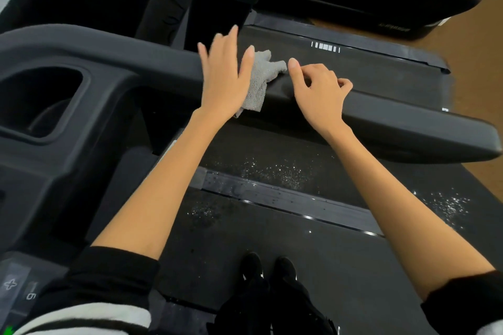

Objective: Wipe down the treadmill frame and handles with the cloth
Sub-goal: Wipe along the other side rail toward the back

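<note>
Both bare forearms reach up the frame from black sleeves at the lower corners; the left hand (226, 81) lies flat at centre with fingers straight and spread, the right hand (318, 91) beside it with fingers curled, thumb extended

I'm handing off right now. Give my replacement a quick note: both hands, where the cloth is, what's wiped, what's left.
Left hand: flat, fingers straight, pressing the grey cloth onto the handrail.
Right hand: fingers curled, resting on the rail just right of the cloth, touching its tip; a grip on it is unclear.
Done: cannot tell how much is wiped.
Left: rail toward its right end, console frame. Droplets speckle the belt below.
</note>
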Demonstrator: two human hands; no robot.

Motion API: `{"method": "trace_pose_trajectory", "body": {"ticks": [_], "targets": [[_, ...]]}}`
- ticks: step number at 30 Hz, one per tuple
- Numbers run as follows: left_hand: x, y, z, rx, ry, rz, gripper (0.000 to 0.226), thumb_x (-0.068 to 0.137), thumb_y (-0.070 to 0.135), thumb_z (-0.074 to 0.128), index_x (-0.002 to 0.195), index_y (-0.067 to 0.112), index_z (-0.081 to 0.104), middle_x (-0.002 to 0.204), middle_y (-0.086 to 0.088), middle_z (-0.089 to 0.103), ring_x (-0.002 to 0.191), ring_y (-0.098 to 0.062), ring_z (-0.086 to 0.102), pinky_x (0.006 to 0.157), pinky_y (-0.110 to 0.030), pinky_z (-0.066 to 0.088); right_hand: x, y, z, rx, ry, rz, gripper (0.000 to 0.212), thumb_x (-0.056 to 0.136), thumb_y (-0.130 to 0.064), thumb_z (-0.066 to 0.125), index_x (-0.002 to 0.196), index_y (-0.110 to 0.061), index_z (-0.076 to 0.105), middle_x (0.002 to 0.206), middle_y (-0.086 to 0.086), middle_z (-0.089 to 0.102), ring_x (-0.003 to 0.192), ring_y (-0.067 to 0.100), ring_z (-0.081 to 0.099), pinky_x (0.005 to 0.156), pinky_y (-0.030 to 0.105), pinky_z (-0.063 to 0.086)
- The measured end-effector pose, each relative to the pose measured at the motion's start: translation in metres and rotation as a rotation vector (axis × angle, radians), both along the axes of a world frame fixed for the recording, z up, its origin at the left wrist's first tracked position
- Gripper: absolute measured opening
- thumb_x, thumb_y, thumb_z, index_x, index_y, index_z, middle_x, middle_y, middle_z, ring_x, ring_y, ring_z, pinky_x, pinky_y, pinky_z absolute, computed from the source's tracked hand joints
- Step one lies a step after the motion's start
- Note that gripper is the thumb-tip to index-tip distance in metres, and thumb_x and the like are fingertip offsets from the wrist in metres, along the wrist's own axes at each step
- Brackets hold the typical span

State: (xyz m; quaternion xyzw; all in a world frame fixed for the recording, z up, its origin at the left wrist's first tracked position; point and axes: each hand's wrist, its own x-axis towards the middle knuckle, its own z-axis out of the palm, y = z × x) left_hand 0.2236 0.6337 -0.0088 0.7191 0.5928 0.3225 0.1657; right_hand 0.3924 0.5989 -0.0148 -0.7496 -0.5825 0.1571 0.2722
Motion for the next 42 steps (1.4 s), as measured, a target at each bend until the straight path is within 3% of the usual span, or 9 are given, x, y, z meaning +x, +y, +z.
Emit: {"method": "trace_pose_trajectory", "body": {"ticks": [6,10,12,15,19,24,31,35,42], "targets": [[-0.015,-0.007,0.004,-0.15,0.061,0.04,0.049,0.095,0.053,0.043,0.118,0.016,0.065,0.139,-0.005,0.045,0.137,-0.015,0.031,0.113,-0.048,-0.013,-0.011,0.019,0.019,-0.239,0.131,0.024,0.066,0.088,-0.075,0.038,0.05,-0.021,0.041,0.058,-0.009,0.043,0.093,0.022,0.058,0.113,0.06,0.009],[-0.01,-0.007,0.016,-0.174,-0.053,0.022,0.031,0.093,0.036,0.055,0.102,0.01,0.07,0.126,-0.002,0.055,0.125,-0.011,0.043,0.115,-0.049,-0.005,-0.018,0.024,0.024,-0.294,0.319,0.028,0.057,0.086,-0.065,0.056,0.082,-0.01,0.07,0.079,-0.002,0.067,0.088,0.008,0.058,0.117,0.055,0.001],[-0.008,-0.008,0.019,-0.203,-0.171,0.024,0.027,0.091,0.03,0.06,0.104,0.007,0.068,0.119,-0.001,0.059,0.114,-0.008,0.048,0.116,-0.039,0.019,-0.022,0.027,0.028,-0.239,0.492,0.049,0.041,0.08,-0.055,0.07,0.09,-0.015,0.073,0.094,0.0,0.073,0.083,0.003,0.059,0.117,0.054,0.015],[-0.011,-0.012,0.023,-0.303,-0.352,0.022,0.028,0.088,0.025,0.065,0.113,0.011,0.061,0.116,0.0,0.061,0.102,-0.004,0.055,0.091,-0.011,0.043,-0.026,0.03,0.035,-0.156,0.634,0.103,0.024,0.078,-0.036,0.078,0.092,-0.019,0.07,0.091,-0.003,0.072,0.091,0.013,0.066,0.099,0.047,0.048],[-0.021,-0.021,0.033,-0.425,-0.67,0.013,0.032,0.087,0.017,0.065,0.113,0.01,0.048,0.111,-0.006,0.065,0.102,-0.013,0.064,0.089,-0.03,0.054,-0.036,0.023,0.047,-0.049,0.733,0.271,0.017,0.085,-0.016,0.075,0.097,-0.016,0.062,0.094,0.005,0.068,0.094,0.026,0.068,0.082,0.038,0.058],[-0.042,-0.029,0.044,-0.494,-1.0,-0.009,0.065,0.082,0.01,0.072,0.13,0.011,0.028,0.127,-0.011,0.056,0.115,-0.017,0.06,0.098,-0.037,0.05,-0.051,0.022,0.057,0.043,0.699,0.445,0.018,0.083,-0.017,0.076,0.092,-0.02,0.061,0.094,-0.001,0.066,0.089,0.015,0.064,0.079,0.028,0.057],[-0.082,-0.063,0.069,-0.444,-0.975,0.029,0.039,0.087,0.013,0.068,0.123,0.004,0.056,0.121,-0.012,0.065,0.114,-0.021,0.062,0.099,-0.04,0.049,-0.075,0.024,0.074,0.014,0.727,0.584,0.029,0.082,-0.021,0.078,0.104,-0.008,0.063,0.098,-0.002,0.069,0.094,0.011,0.068,0.082,0.027,0.056],[-0.098,-0.084,0.083,-0.383,-0.925,0.166,0.036,0.085,0.023,0.071,0.117,0.011,0.061,0.117,-0.005,0.068,0.109,-0.015,0.064,0.096,-0.039,0.051,-0.09,0.024,0.081,-0.052,0.726,0.697,0.041,0.085,-0.03,0.074,0.104,0.004,0.063,0.101,0.018,0.068,0.095,0.026,0.068,0.083,0.04,0.057],[-0.123,-0.123,0.098,-0.268,-0.845,0.352,0.033,0.087,0.03,0.068,0.114,0.011,0.064,0.113,-0.001,0.069,0.106,-0.011,0.065,0.093,-0.032,0.052,-0.125,0.007,0.093,-0.096,0.659,1.008,0.029,0.096,-0.029,0.061,0.119,-0.012,0.06,0.113,0.003,0.067,0.104,0.013,0.066,0.091,0.034,0.055]]}}
